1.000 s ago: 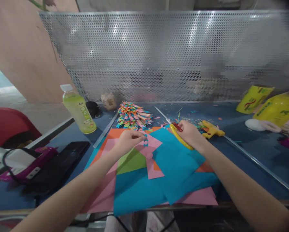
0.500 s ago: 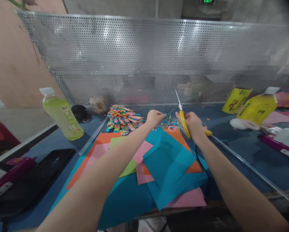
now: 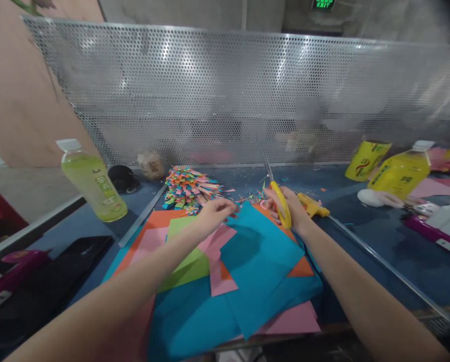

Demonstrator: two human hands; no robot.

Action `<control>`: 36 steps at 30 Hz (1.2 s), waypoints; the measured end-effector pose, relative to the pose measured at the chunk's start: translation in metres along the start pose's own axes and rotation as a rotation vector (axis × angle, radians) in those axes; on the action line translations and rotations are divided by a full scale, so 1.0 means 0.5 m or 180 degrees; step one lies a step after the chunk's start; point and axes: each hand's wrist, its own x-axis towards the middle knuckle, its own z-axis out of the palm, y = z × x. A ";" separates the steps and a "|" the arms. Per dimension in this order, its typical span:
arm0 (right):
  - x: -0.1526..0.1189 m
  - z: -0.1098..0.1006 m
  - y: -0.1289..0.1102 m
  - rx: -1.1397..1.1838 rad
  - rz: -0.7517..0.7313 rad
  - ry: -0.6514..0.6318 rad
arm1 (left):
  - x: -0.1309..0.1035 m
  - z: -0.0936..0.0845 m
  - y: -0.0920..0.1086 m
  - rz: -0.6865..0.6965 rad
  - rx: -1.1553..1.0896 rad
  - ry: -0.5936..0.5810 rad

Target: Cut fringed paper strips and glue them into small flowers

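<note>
My right hand [image 3: 291,208] grips a pair of scissors [image 3: 282,205] by the yellow handles, with the metal blades pointing up and away. My left hand [image 3: 215,213] is over the paper sheets with its fingertips pressed together; whatever is pinched there is too small to make out. Under and between the hands lies a blue paper sheet [image 3: 260,246], overlapping orange, green and pink sheets. Small paper scraps [image 3: 257,196] are scattered just beyond it. Left of them stands a heap of narrow multicoloured paper strips [image 3: 191,186]. A yellow glue gun [image 3: 313,206] rests beside my right hand.
A green drink bottle [image 3: 93,181] and a black phone-like slab [image 3: 78,261] are on the left. To the right stand a yellow bottle [image 3: 402,171], a yellow can-like holder [image 3: 366,161] and a purple-edged power strip [image 3: 436,234]. A perforated metal panel [image 3: 217,90] closes the back.
My left hand has drawn back and left from the scraps to over the sheets. My right hand has come slightly nearer and lower with the scissors, showing more of the glue gun.
</note>
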 end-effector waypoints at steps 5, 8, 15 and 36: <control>-0.044 0.053 -0.008 0.0456 0.0047 -0.0906 | -0.093 0.001 0.017 0.0311 -0.0274 0.0091; -0.065 0.071 -0.024 0.0627 -0.0045 -0.0991 | -0.116 -0.004 0.029 0.0402 -0.0358 0.0089; -0.084 0.095 -0.033 0.0595 -0.0067 -0.1090 | -0.132 -0.001 0.034 0.0389 -0.0403 0.0046; -0.105 0.124 -0.014 0.0509 -0.0522 -0.0140 | -0.152 0.027 0.019 0.0037 -0.0765 0.0491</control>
